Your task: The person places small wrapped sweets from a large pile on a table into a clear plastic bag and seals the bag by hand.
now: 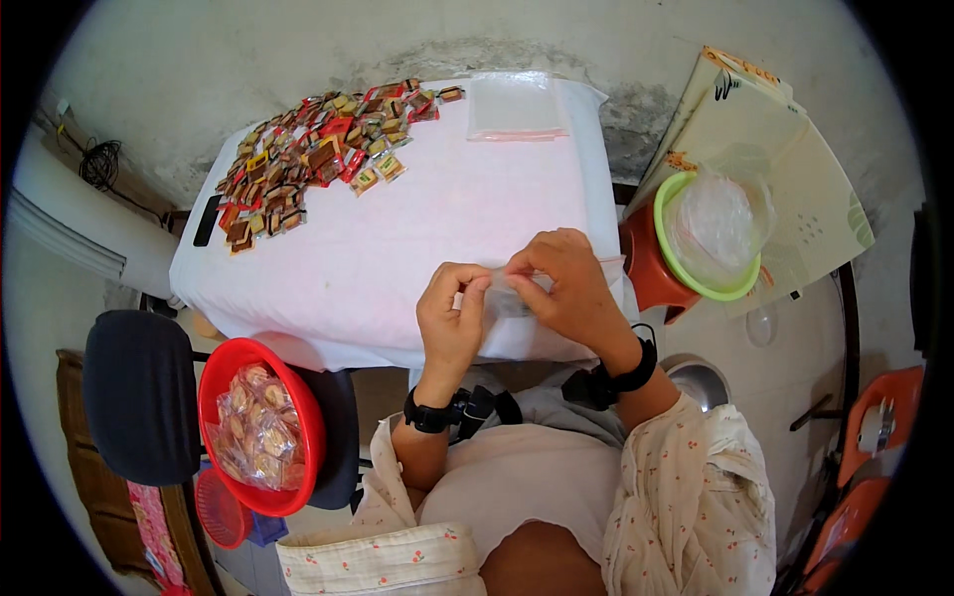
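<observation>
Close to the table's front edge, a clear plastic bag [505, 302] is stretched between my two hands. My left hand [452, 310] pinches it by the upper edge with thumb and forefinger. Opposite, my right hand [570, 288] also pinches the edge, its fingertips almost meeting the left ones. The bag's lower part is hard to make out against the white tablecloth [397, 233]. A stack of flat clear bags [513, 107] lies at the table's far edge. To its left spreads a heap of small individually wrapped snacks [323, 149].
A dark phone [208, 221] lies at the table's left edge. On a chair at left sits a red basin [316, 437] of bagged round snacks. At right, a green basin [668, 248] holding plastic bags rests on a red-brown stool [646, 273]. Folded boards [795, 169] lean behind it.
</observation>
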### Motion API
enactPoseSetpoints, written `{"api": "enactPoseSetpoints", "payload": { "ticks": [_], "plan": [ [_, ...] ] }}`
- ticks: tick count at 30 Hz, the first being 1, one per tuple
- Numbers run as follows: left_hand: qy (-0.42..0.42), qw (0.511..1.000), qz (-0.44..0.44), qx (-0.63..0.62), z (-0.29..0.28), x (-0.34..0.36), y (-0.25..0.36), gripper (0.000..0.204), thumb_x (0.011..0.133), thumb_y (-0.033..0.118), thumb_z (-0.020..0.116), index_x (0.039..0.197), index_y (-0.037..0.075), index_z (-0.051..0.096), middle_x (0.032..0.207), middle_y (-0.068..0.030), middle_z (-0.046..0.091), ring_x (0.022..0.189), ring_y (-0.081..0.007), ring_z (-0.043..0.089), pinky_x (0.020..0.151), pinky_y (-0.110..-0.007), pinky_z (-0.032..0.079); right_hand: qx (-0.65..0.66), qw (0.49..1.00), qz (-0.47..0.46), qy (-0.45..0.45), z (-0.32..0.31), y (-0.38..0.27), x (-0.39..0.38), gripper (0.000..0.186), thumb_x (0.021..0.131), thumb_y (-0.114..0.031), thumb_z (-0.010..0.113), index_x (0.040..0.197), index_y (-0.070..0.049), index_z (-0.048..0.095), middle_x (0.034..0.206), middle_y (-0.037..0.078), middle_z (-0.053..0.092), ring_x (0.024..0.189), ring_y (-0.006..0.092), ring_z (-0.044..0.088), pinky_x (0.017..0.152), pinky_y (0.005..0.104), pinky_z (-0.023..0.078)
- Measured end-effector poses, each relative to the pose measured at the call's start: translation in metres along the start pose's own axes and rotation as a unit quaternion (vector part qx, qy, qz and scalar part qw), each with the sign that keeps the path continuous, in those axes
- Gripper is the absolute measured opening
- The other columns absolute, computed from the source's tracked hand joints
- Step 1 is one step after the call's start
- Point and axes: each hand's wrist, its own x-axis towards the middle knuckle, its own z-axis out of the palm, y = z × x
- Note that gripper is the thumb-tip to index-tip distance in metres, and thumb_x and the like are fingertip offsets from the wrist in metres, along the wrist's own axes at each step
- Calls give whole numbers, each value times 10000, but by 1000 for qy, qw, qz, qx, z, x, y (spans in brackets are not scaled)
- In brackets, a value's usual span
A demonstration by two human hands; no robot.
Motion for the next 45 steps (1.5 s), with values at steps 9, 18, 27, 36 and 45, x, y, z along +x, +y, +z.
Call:
{"api": "enactPoseSetpoints", "payload": {
  "ticks": [9, 18, 27, 36, 45],
  "plan": [
    [-12, 994, -74, -85, 0, 1, -2, 81, 850, 63, 665, 905, 4, 666, 820, -38, 640, 758, -106, 557, 711, -240, 445, -14, 1000, 7, -18, -6, -3, -3, 62, 789, -130, 656, 800, -99, 603, 756, 33, 592, 732, 212, 576, 822, 391, 370],
    [-24, 992, -98, -78, 1, 3, 4, 92, 836, 77, 692, 892, 3, 690, 813, -49, 655, 783, -118, 585, 740, -244, 456, -13, 1000, 1, -26, -10, 0, -6, 64, 798, -130, 649, 804, -105, 590, 769, 26, 578, 742, 212, 561, 849, 413, 364],
    [-38, 993, -98, -55, -8, 5, -4, 76, 823, 50, 695, 888, 11, 695, 820, -60, 660, 789, -120, 591, 752, -243, 457, -64, 997, 15, -33, -15, 5, -8, 71, 799, -143, 652, 793, -105, 592, 762, 31, 578, 752, 219, 565, 856, 418, 372],
    [-64, 971, 106, 205, -9, 25, 39, 118, 775, 105, 715, 884, 61, 705, 797, -78, 659, 829, -222, 600, 799, -332, 429, -42, 998, -3, -37, -15, 2, -7, 69, 809, -174, 633, 801, -106, 623, 791, 47, 578, 804, 244, 557, 857, 410, 371],
    [-110, 954, 88, 266, -7, 24, 30, 61, 770, 138, 702, 807, 95, 680, 748, -41, 606, 760, -239, 560, 764, -363, 395, -80, 996, 29, -34, -24, 4, -10, 45, 772, -132, 658, 789, -105, 627, 791, 37, 590, 805, 239, 555, 921, 456, 358]
  ]
}}
